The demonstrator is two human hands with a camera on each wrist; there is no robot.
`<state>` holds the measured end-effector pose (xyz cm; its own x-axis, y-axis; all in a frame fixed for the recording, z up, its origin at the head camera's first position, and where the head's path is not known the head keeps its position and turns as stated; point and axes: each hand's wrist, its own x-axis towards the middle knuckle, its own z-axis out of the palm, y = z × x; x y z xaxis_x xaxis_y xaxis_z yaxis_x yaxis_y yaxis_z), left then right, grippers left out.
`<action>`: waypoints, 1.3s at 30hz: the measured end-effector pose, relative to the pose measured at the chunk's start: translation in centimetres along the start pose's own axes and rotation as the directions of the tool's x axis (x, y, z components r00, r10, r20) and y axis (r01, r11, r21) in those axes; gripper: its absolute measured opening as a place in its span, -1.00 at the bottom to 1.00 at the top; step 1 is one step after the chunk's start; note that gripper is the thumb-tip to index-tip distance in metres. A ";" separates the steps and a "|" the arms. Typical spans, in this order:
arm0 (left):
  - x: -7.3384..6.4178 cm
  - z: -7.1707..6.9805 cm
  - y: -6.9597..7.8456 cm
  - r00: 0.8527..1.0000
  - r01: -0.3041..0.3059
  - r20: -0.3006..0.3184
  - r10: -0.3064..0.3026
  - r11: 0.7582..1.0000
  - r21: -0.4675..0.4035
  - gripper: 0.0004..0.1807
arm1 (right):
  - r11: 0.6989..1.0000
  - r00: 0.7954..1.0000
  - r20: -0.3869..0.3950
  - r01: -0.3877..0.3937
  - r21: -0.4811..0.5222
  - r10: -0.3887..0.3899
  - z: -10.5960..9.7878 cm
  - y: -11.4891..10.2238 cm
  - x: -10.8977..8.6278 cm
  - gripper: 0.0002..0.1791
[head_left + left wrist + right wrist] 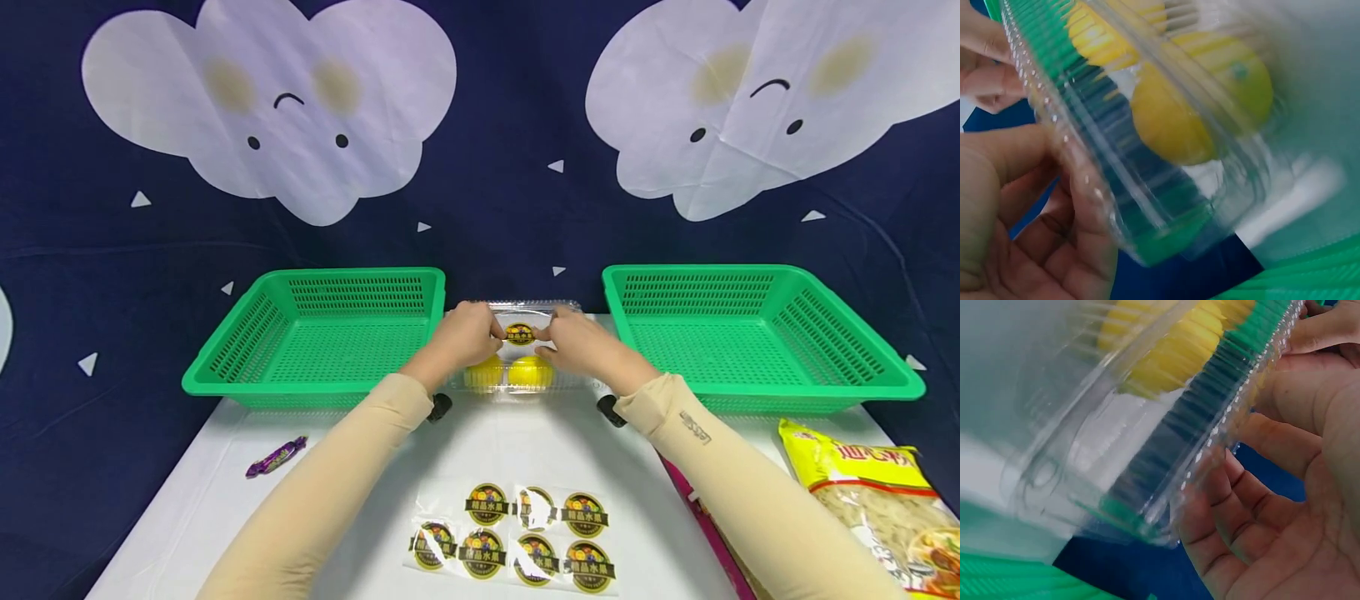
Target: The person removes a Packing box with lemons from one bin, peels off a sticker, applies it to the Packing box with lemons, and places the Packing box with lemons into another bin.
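A clear plastic clamshell box stands between the baskets with round yellow fruits inside. A round black-and-gold fruit sticker shows on its top, between the hands. My left hand grips the box's edge on the left, thumb and curled fingers around the beaded rim in the left wrist view. On the right, my right hand holds the same rim, its fingers bent against the edge in the right wrist view. One fruit shows a green spot. Motion blurs the box in both wrist views.
Green baskets stand left and right. A sheet of matching stickers lies in front on the white table. A purple-wrapped candy lies left; a yellow food bag and a magenta-edged pack lie right.
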<state>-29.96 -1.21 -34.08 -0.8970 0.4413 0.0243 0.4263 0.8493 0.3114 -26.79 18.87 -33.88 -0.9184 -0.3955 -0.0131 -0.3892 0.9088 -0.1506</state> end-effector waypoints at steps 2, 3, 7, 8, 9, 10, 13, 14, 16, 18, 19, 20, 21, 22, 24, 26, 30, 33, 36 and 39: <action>-0.3 -0.1 -0.1 1.000 -0.011 0.005 0.011 1.000 -0.007 -0.81 | 1.000 1.000 -0.010 0.010 -0.020 -0.010 0.0 -0.1 -0.2 -0.56; -0.4 -0.1 -0.2 1.000 -0.022 0.001 0.022 1.000 -0.005 -0.80 | 1.000 1.000 -0.010 0.014 -0.026 -0.014 0.1 0.0 -0.3 -0.56; -0.8 0.1 -0.2 0.997 -0.078 -0.029 0.078 0.997 0.009 -0.77 | 0.999 1.000 -0.008 0.027 -0.027 -0.028 0.2 0.0 -0.7 -0.54; -0.9 0.1 -0.1 0.996 -0.086 -0.036 0.087 0.996 0.012 -0.76 | 0.999 0.999 -0.017 0.034 -0.027 -0.035 0.3 0.0 -0.8 -0.55; -0.9 0.2 -0.1 0.994 -0.091 -0.052 0.091 0.996 0.016 -0.74 | 0.999 0.999 -0.028 0.040 -0.026 -0.040 0.4 0.0 -0.8 -0.55; -1.0 0.2 -0.1 0.994 -0.093 -0.059 0.094 0.996 0.016 -0.73 | 0.999 0.998 -0.040 0.046 -0.026 -0.047 0.5 0.0 -0.9 -0.56; -1.1 0.4 -0.1 0.993 -0.091 -0.075 0.092 0.996 0.015 -0.73 | 0.999 0.996 -0.070 0.052 -0.017 -0.053 0.8 0.0 -1.1 -0.58; -1.1 0.5 -0.2 0.992 -0.091 -0.082 0.092 0.996 0.017 -0.75 | 0.999 0.996 -0.076 0.049 -0.013 -0.050 0.9 -0.1 -1.2 -0.58; -1.1 0.6 -0.2 0.990 -0.094 -0.102 0.097 0.995 0.030 -0.80 | 0.999 0.995 -0.093 0.047 -0.004 -0.047 0.9 -0.1 -1.3 -0.59; -1.3 0.7 -0.2 0.988 -0.090 -0.125 0.094 0.995 0.038 -0.85 | 0.998 0.991 -0.125 0.055 -0.002 -0.055 1.1 -0.1 -1.4 -0.61; -1.4 0.8 -0.2 0.986 -0.087 -0.140 0.091 0.996 0.036 -0.87 | 0.998 0.987 -0.146 0.062 -0.001 -0.061 1.2 -0.1 -1.5 -0.63; -1.6 0.9 -0.2 0.984 -0.083 -0.156 0.088 0.996 0.033 -0.87 | 0.998 0.983 -0.170 0.070 -0.003 -0.070 1.4 0.0 -1.6 -0.66; -1.8 0.9 -0.2 0.981 -0.081 -0.174 0.085 0.996 0.025 -0.88 | 0.997 0.978 -0.195 0.078 -0.002 -0.077 1.5 0.0 -1.7 -0.68; -2.1 0.9 -0.2 0.978 -0.080 -0.193 0.081 0.997 0.012 -0.88 | 0.996 0.973 -0.218 0.084 0.000 -0.082 1.6 0.1 -1.9 -0.71; -2.7 0.9 -0.2 0.971 -0.080 -0.228 0.076 0.997 -0.009 -0.92 | 0.996 0.964 -0.250 0.093 0.016 -0.086 1.6 0.2 -2.3 -0.76; -3.5 0.9 -0.4 0.964 -0.078 -0.258 0.069 0.997 -0.023 -0.92 | 0.994 0.960 -0.267 0.103 0.033 -0.090 1.6 0.2 -2.7 -0.79; -5.0 0.9 -0.8 0.957 -0.094 -0.280 0.076 0.994 -0.050 -0.78 | 0.991 0.953 -0.281 0.126 0.034 -0.111 1.2 0.5 -3.9 -0.79; -6.0 1.0 -1.2 0.959 -0.120 -0.266 0.097 0.990 -0.071 -0.72 | 0.993 0.952 -0.286 0.118 0.018 -0.108 0.8 0.9 -5.1 -0.77; -6.7 1.2 -1.2 0.960 -0.152 -0.245 0.133 0.987 -0.059 -0.73 | 0.995 0.956 -0.285 0.089 0.040 -0.074 0.2 1.7 -6.7 -0.76; -7.3 1.4 -1.2 0.956 -0.186 -0.235 0.177 0.982 -0.016 -0.76 | 0.994 0.956 -0.291 0.062 0.086 -0.035 -0.6 2.7 -8.3 -0.75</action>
<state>-23.72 -5.05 -35.99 -0.8092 0.5045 0.3013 0.5839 0.7475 0.3167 -20.27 24.71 -33.59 -0.8852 -0.3710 0.2806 -0.4381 0.8676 -0.2352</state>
